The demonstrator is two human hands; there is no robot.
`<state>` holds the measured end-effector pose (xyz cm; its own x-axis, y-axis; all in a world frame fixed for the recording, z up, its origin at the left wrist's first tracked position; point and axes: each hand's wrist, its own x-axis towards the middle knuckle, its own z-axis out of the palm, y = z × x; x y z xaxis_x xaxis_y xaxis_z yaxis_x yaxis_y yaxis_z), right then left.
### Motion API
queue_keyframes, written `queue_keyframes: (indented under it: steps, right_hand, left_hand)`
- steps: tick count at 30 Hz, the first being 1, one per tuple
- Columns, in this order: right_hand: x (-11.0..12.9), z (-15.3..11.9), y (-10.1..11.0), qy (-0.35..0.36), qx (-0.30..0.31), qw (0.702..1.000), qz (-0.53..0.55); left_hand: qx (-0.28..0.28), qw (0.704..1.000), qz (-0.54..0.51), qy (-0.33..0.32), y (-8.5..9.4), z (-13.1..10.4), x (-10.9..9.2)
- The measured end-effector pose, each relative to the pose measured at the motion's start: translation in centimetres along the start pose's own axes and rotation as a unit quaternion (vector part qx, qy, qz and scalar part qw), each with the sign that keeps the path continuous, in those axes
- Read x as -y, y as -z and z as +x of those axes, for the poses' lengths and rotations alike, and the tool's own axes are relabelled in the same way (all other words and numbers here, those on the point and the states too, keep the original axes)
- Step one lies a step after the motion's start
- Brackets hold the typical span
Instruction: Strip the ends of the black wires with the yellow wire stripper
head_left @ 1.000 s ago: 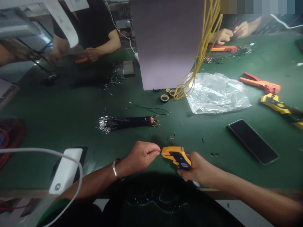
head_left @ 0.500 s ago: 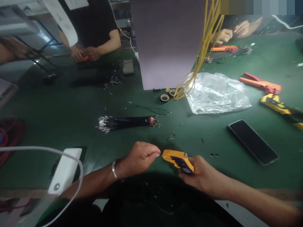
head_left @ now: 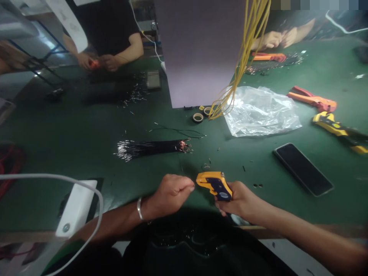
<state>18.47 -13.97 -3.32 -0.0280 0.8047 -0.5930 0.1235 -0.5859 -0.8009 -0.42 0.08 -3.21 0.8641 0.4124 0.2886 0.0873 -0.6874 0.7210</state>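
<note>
My right hand (head_left: 240,197) grips a yellow and dark-blue pistol-grip wire stripper (head_left: 220,188), its head pointing left. Close to that head, my left hand (head_left: 176,193) is closed in a pinch, a bracelet on its wrist. What the pinch holds, if anything, is too small to make out. Beyond both hands, a bundle of black wires (head_left: 155,147) lies on the green table (head_left: 86,153). Silvery tips show at its left end and bare copper at its right. A few loose black wires (head_left: 181,131) lie just behind it.
A phone (head_left: 303,168), yellow-black pliers (head_left: 330,124), an orange-red hand tool (head_left: 313,99) and a clear plastic bag (head_left: 261,111) lie to the right. Yellow wires (head_left: 244,65) hang by a grey panel (head_left: 204,53). Left stands a white box (head_left: 77,207) behind a cable. Two co-workers' hands are across the table.
The wire stripper has risen a little and tilted so that its handle points more downward. My left hand stays pinched in nearly the same place. The whole view has shifted slightly.
</note>
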Motion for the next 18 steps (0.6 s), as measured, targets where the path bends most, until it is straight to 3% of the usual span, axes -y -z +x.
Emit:
queue_keyframes:
  steps: [3, 7, 12, 14, 18]
  right_hand:
    - [0.2, -0.5, 0.2, 0.008, -0.007, 0.999, -0.032]
    - [0.8, -1.0, 0.4, -0.025, 0.021, 0.999, -0.029]
    - [0.5, -0.1, 0.7, -0.012, -0.019, 0.999, -0.039]
    - [0.5, -0.2, 0.8, -0.012, 0.005, 1.0, -0.019]
    - [0.5, -0.7, 1.2, -0.015, 0.111, 0.99, 0.083]
  left_hand:
    - [0.001, 1.0, 0.011, -0.017, 0.0, 0.0, 0.0]
    - [0.012, 1.0, -0.013, 0.016, 0.3, 0.4, 0.2]
    - [0.003, 1.0, 0.013, 0.006, 0.1, 0.1, 0.1]
    - [0.006, 1.0, -0.003, 0.02, 0.1, 0.1, 0.2]
    - [0.03, 0.994, -0.076, 0.079, 0.3, 0.6, 0.4]
